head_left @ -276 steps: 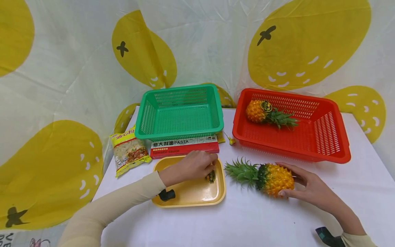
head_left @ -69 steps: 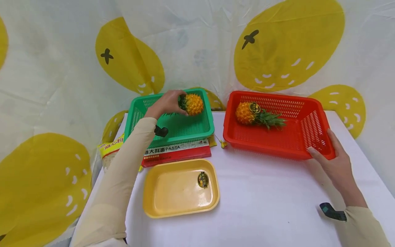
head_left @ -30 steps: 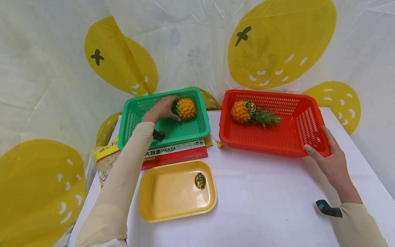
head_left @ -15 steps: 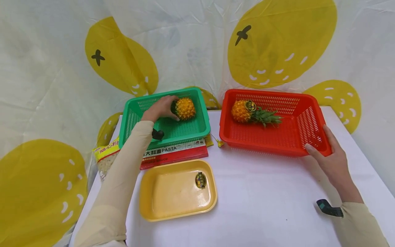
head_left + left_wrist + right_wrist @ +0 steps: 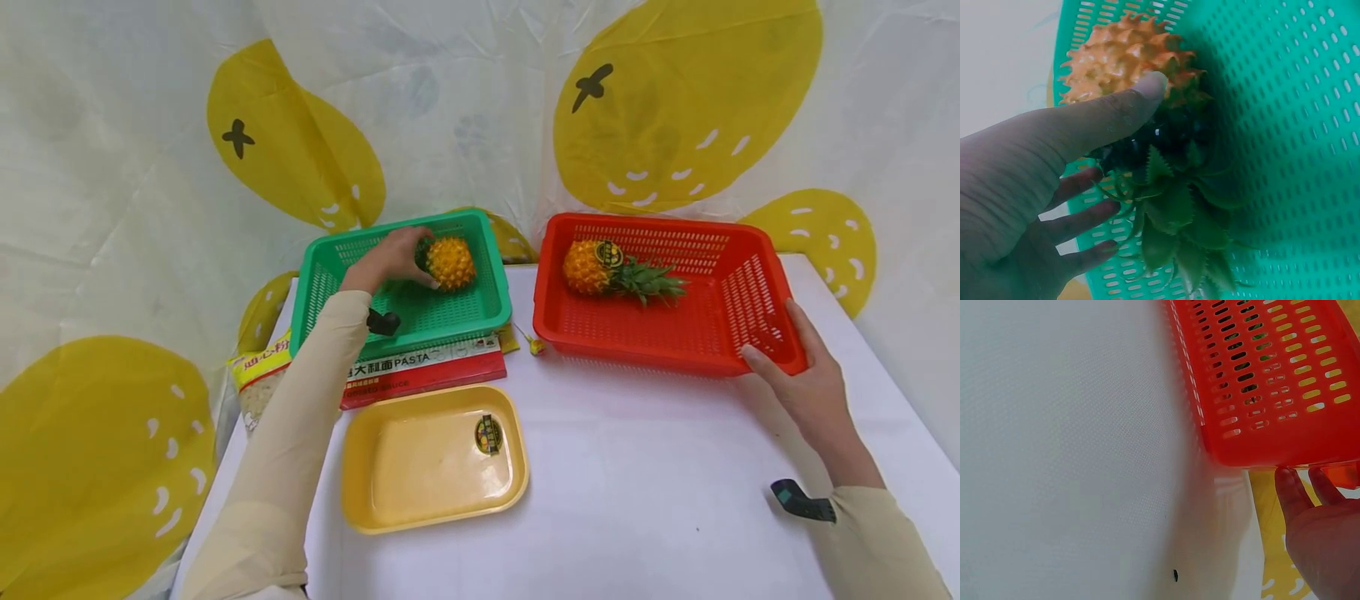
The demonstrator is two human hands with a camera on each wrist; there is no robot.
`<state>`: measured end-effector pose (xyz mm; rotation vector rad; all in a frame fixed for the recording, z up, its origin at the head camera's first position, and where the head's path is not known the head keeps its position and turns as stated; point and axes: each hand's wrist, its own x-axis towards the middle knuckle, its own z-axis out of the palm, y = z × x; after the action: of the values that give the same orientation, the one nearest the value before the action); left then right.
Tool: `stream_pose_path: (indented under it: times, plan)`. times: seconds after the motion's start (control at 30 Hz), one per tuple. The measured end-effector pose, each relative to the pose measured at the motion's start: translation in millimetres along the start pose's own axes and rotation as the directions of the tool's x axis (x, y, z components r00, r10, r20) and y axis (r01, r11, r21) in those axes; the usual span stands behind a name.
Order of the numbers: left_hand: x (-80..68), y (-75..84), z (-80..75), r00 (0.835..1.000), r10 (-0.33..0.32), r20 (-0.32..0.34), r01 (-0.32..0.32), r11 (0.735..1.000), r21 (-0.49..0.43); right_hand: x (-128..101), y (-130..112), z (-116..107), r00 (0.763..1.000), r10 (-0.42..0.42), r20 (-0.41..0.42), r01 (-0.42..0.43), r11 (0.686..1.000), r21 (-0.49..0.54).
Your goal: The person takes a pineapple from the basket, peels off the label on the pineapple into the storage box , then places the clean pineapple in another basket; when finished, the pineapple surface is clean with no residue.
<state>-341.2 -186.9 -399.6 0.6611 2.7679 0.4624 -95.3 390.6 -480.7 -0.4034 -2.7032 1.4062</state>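
Observation:
A small pineapple (image 5: 451, 264) lies in the green basket (image 5: 442, 335), its round orange end to the right. My left hand (image 5: 391, 257) holds it near the neck: the thumb (image 5: 1119, 112) lies across the fruit, while the other fingers spread beside the green leaves (image 5: 1179, 219). My right hand (image 5: 812, 398) grips the front right corner of the red basket (image 5: 645, 360), thumb at the near rim and fingers along the right side. In that basket lies a second pineapple (image 5: 588, 268) with a dark round label, its leaves pointing right.
A shallow yellow tray (image 5: 420, 483) with a dark sticker stands on the white table (image 5: 615, 500) in front. Behind it are a red-and-white pasta box (image 5: 427, 375) and a pasta bag (image 5: 258, 379), partly behind the left sleeve. A tiny yellow item (image 5: 536, 346) lies between the baskets.
The pineapple has gone from the table into the green basket. My left hand moved there from the tray, and my right moved to the red basket's corner. Over the last second little moves.

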Motion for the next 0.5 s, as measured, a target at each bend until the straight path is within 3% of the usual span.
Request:
stream_pose_path:
  times: [0.5]
  plan:
    - [-0.4,11.0,-5.4,0.998,0.047,-0.034,-0.048,0.999,-0.018,0,1,0,1.000,-0.005,0.011,0.005,1.000,0.006]
